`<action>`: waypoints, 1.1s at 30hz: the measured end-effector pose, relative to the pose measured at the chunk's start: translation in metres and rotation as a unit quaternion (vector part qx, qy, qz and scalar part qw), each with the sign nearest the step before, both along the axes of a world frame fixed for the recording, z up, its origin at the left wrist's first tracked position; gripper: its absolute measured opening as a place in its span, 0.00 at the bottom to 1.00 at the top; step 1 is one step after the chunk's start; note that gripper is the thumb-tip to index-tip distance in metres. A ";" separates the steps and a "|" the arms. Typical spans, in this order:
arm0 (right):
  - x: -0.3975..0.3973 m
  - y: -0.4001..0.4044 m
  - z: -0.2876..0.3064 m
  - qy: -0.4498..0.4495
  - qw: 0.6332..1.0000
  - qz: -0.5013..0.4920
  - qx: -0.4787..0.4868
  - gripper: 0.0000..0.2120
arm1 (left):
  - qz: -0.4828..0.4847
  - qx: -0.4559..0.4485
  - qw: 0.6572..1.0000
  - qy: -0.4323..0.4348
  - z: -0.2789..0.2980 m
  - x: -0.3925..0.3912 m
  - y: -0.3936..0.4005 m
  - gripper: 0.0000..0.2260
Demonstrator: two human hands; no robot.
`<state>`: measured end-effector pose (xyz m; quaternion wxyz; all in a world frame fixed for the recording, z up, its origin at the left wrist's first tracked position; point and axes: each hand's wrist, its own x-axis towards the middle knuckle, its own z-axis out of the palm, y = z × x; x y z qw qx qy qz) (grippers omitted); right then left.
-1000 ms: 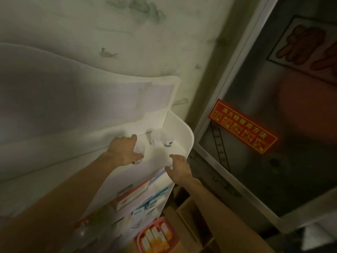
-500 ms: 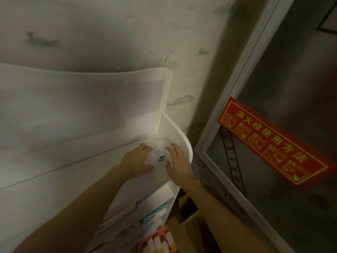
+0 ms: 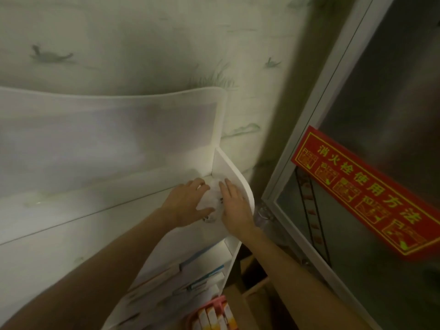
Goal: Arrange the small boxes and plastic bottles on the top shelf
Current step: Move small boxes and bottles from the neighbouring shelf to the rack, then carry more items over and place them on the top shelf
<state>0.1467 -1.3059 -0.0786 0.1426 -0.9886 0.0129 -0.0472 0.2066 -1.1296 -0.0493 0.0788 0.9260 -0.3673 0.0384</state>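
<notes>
White plastic bottles (image 3: 211, 200) stand bunched in the right corner of the white top shelf (image 3: 133, 201), close to its curved side panel (image 3: 234, 177). My left hand (image 3: 187, 203) presses against their left side with fingers extended. My right hand (image 3: 234, 208) lies flat against their right side, between the bottles and the panel. Both hands enclose the group, so how many bottles there are is hard to tell. No small boxes show on this top shelf.
Flat boxes (image 3: 200, 277) lie on the lower shelves, and a pink tray of orange-and-white boxes (image 3: 214, 315) sits at the bottom. A glass-fronted cabinet with a red sticker (image 3: 357, 186) stands right of the shelf. Cardboard boxes (image 3: 254, 287) sit below.
My right hand rose from the shelf's front edge onto the shelf. Both hands closed in on the bottles and pushed them together toward the right corner.
</notes>
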 end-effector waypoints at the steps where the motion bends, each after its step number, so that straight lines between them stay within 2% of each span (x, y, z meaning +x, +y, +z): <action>1: 0.001 0.000 0.002 -0.032 0.999 -0.009 0.009 0.37 | -0.002 0.003 1.000 -0.021 0.005 0.001 0.006 0.29; 5: 0.007 0.013 0.013 -0.115 0.993 -0.010 0.009 0.32 | 0.040 -0.004 0.997 -0.069 0.023 0.001 0.041 0.22; 9: 0.012 0.044 0.036 -0.177 0.983 0.016 0.050 0.27 | 0.078 0.000 0.991 -0.111 0.040 -0.007 0.092 0.23; 15: 0.013 0.124 0.065 -0.240 0.966 0.079 0.061 0.18 | 0.151 0.024 0.977 -0.148 0.079 -0.038 0.188 0.21; 19: 0.003 0.195 0.088 -0.281 0.948 0.124 0.087 0.15 | 0.200 0.021 0.969 -0.144 0.118 -0.069 0.269 0.22; 22: -0.012 0.251 0.105 -0.289 0.940 0.151 0.099 0.15 | 0.257 0.007 0.953 -0.161 0.143 -0.095 0.332 0.19; 29: -0.088 0.414 0.157 -0.346 0.905 0.196 0.151 0.13 | 0.316 0.018 0.924 -0.213 0.182 -0.213 0.494 0.22; 33: -0.137 0.507 0.186 -0.379 0.879 0.228 0.178 0.12 | 0.375 -0.014 0.898 -0.231 0.193 -0.288 0.577 0.20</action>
